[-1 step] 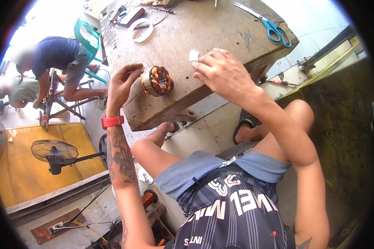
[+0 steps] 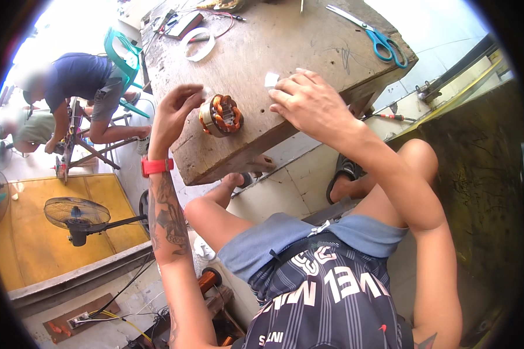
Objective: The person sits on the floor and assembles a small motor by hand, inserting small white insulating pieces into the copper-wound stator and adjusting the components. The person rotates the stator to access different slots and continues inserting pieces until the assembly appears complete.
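Stator (image 2: 220, 116), copper-wound, on desk (image 2: 285, 41), underside hidden; right hand (image 2: 311, 104) pinching white slip (image 2: 271, 79), partly covered; left hand (image 2: 176, 113) near stator, grip cannot tell.

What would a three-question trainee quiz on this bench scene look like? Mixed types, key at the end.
1. Multiple choice: what is at the fingertips of the right hand?
A) a pencil
B) a small white piece
C) a screwdriver
2. True or false: the blue-handled scissors lie to the right of the white ring on the wooden table.
3. Short answer: which hand is nearer the round part with copper windings?

Key:
1: B
2: True
3: The left hand
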The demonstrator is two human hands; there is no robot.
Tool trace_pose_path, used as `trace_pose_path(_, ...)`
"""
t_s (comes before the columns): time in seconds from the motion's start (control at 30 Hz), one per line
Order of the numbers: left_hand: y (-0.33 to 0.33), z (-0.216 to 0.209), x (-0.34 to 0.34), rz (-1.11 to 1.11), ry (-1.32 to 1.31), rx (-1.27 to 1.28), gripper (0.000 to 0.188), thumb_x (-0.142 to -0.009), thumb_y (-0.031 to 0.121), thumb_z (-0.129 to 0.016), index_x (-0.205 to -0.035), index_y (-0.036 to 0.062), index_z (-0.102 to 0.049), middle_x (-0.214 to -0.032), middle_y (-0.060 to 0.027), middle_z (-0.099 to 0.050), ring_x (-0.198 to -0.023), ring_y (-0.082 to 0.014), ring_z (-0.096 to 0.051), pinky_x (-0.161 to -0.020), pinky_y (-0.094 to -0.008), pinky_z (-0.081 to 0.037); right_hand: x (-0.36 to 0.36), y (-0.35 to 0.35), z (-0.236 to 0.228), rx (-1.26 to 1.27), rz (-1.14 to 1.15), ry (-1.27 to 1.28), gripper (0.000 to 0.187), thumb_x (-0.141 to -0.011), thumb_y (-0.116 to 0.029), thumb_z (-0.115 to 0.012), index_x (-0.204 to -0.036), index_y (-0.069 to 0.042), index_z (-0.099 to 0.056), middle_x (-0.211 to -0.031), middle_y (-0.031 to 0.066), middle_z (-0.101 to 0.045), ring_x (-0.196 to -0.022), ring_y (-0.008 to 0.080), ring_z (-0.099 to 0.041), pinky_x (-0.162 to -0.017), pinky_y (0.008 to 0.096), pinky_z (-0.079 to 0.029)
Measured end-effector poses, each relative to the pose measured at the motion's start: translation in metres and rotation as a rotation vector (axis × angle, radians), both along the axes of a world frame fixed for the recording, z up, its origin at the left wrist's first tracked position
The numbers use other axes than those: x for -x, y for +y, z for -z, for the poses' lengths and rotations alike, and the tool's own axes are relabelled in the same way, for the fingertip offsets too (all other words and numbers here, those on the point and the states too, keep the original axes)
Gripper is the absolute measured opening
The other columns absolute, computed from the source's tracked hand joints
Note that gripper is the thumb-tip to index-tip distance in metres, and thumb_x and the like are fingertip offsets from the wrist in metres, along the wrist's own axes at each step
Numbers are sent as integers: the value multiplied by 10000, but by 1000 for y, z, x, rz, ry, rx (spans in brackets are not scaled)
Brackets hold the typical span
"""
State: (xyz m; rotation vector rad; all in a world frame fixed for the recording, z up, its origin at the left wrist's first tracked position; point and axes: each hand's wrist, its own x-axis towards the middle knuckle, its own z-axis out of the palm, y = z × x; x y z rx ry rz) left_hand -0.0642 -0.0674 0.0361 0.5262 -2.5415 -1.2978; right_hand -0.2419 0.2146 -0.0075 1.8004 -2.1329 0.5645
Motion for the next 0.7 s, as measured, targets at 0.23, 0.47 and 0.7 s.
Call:
trace_pose_path(0.23, -6, -25, 76, 91, 76, 207, 381, -1072, 267, -639, -1333, -11, -639, -1141, -190, -752, -1081, -173, -716, -933, -313, -566, 19, -32, -3, 153, 32, -236, 333, -1048, -244, -605, -1300, -48, -698, -1282, 143, -707, -1219, 343, -648, -1115, 455, -467)
trace_pose_path(0.47, 94, -14, -22, -376, 9, -223, 685, -1093, 609, -441, -1359, -6, -583, -1078, -115, -726, -908, -157, -687, -818, -267, -520, 26, -6, -39, 259, 3, -424, 226, -1023, -199, -640, -1151, -52, -754, -1077, 126, -735, -1054, 301, -684, -958, 448, -521)
trace_pose_path(0.7, 90, 3, -5, -233, 298, -757, 464, -1072, 226, -635, -1449, -8, -499, -1131, -102, -737, -1012, -138, -707, -911, -279, -551, -4, -1, -50, -26, -14, -410, 314, -900, -319, -803, -1054, -63, -706, -1157, 126, -661, -1134, 313, -605, -1023, 442, -483)
